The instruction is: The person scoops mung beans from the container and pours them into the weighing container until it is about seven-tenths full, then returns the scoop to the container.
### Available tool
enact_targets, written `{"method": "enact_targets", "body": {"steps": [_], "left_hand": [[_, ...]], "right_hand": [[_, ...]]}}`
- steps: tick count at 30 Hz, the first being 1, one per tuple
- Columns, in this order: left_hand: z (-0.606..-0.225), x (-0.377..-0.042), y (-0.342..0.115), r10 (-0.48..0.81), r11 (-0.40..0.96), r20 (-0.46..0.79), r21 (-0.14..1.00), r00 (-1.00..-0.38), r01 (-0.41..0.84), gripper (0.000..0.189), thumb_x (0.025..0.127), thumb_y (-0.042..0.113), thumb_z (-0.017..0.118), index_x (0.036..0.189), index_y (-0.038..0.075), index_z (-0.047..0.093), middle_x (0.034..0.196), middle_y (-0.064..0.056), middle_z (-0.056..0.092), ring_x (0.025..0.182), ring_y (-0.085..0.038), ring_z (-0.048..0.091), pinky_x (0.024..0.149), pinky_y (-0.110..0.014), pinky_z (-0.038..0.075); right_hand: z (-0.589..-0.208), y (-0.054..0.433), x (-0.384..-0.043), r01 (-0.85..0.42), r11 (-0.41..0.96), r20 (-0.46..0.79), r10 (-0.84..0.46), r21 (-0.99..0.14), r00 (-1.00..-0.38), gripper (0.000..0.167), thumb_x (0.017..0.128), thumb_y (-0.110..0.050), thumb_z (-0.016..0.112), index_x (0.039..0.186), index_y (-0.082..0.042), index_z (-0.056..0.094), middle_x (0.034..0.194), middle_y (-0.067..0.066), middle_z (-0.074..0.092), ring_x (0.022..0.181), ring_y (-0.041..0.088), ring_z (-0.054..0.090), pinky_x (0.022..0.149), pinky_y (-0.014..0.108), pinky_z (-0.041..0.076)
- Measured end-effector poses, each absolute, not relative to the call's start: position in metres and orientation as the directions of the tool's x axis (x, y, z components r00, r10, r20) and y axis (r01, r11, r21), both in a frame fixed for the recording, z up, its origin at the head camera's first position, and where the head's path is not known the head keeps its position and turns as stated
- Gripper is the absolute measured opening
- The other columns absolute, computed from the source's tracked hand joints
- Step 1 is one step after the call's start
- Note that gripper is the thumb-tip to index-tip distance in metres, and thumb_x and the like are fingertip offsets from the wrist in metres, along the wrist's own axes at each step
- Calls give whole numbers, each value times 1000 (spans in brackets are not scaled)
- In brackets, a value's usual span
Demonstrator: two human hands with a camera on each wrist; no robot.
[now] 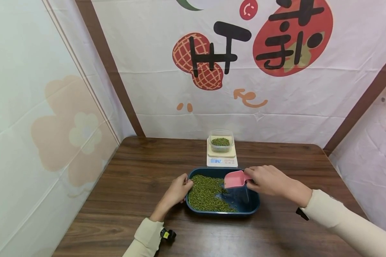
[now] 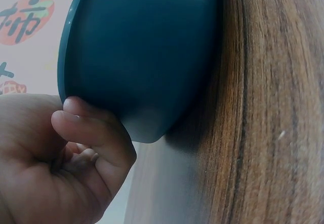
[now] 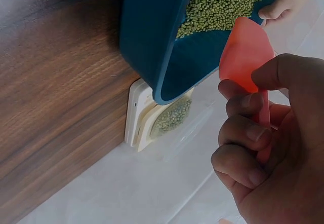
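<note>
A dark blue tray (image 1: 223, 213) of green mung beans (image 1: 206, 194) rests on the table, the beans heaped mostly toward its left. At the tray's left end, my left hand (image 1: 179, 189) grips the rim with curled fingers; in the left wrist view the hand (image 2: 76, 153) sits against the outer wall (image 2: 136, 57). My right hand (image 1: 268, 180) holds a pink scoop (image 1: 234, 179) by its handle above the tray's right half. Fingers wrap the handle in the right wrist view, and the scoop (image 3: 245, 51) tilts, its contents hard to tell.
Behind the tray stands a white kitchen scale (image 1: 212, 162) with a lit display. A clear plastic container (image 1: 230, 145) on it holds some mung beans. The brown wooden table (image 1: 141, 192) reaches back to a printed fabric wall (image 1: 154, 89).
</note>
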State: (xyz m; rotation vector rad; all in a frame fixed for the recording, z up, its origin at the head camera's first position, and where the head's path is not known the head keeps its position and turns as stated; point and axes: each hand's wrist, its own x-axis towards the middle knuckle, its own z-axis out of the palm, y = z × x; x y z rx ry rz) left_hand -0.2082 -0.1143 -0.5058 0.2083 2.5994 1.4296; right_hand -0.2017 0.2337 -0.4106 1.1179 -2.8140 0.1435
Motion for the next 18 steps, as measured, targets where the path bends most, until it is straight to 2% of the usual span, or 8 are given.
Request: {"method": "enact_targets", "body": {"steps": [9, 18], "left_hand": [[-508, -210, -114, 200, 531, -82, 847, -976, 38, 27, 108, 17, 51, 83, 12, 43, 62, -2, 47, 46, -14, 49, 43, -26, 44], [-506, -210, -115, 204, 533, -87, 846, -975, 36, 27, 109, 16, 50, 83, 11, 43, 63, -2, 47, 46, -14, 48, 43, -25, 43]], "right_hand": [[-416, 240, -195, -689, 723, 133, -678, -59, -723, 18, 92, -16, 72, 82, -20, 57, 70, -12, 43, 56, 0, 30, 50, 20, 21], [-417, 244, -190, -692, 721, 87, -687, -45, -721, 13, 90, -18, 74, 82, -18, 63, 69, -12, 47, 56, 1, 32, 50, 19, 22]]}}
